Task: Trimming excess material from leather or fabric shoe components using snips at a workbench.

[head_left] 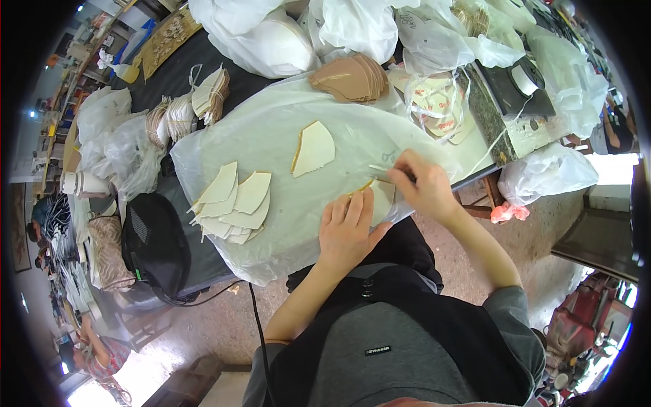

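Note:
My left hand (347, 230) lies with its fingers stretched over a cream, flat cut piece (384, 195) with a yellowish edge, at the table's near side. Closed in a pinch beside it, my right hand (426, 186) has a thin white strip (378, 167) sticking out to the left of its fingertips. What exactly the strip is cannot be made out. Farther off lies a single cream piece (314, 149) with a yellowish edge and a notched end. To the left, a loose pile of similar cream pieces (245, 193) overlaps on the plastic sheet (285, 217).
Brown curved pieces (352, 78) are stacked beyond the sheet, near filled white plastic bags (349, 30). Tied bundles (180, 115) and a black bag (156, 237) lie left. At right stands a white spool (524, 80) on a black base. A cable (258, 319) hangs before the table.

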Available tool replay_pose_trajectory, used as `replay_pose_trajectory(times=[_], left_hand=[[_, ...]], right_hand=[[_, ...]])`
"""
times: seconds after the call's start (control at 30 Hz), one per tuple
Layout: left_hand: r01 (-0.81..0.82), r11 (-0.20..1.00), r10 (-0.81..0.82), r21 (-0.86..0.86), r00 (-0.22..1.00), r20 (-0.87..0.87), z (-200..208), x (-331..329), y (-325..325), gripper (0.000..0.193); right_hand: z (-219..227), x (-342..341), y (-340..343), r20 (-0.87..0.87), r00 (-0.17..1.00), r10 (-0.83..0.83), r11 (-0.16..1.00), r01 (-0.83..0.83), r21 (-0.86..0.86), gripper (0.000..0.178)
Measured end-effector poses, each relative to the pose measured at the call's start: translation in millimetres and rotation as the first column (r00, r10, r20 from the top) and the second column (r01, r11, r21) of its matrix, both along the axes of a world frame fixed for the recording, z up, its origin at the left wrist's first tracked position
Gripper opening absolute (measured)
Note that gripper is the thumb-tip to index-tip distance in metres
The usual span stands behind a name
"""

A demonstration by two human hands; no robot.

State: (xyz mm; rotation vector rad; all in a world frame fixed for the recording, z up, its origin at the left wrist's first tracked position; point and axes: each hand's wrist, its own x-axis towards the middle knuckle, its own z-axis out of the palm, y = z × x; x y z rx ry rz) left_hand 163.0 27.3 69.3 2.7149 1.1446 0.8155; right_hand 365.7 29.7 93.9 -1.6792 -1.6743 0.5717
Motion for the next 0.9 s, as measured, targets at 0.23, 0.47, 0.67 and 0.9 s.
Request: replay_pose_trajectory(times=[0.23,0.47,0.67,0.9], left_hand=[[-0.006,0.999,0.006,0.039,1.0,-0.005,-5.4,-0.7,-0.3,0.06],[-0.013,0.999,0.014,0.047,1.0,-0.02,-5.1,0.4,-0.2,0.058],[-0.015,0.999,0.015,0.043,1.0,-0.006,-4.9,2.4,0.8,0.057],[-0.021,0.999,0.021,0.046,1.0,0.002,-3.3,5.3,0.0,0.056]], right_hand=[[15.9,-4.1,-10.4,0.218,0.972,0.09,0.995,-0.099,0.027,0.024],[6.8,-8.6,-12.7,0.344,0.938,0.051,0.999,-0.045,-0.027,0.026],[5.0,-12.6,-5.7,0.363,0.93,0.057,0.998,-0.055,-0.016,0.026],[-4.9,-8.6,-2.9,0.219,0.976,-0.013,0.999,0.003,0.045,0.025]])
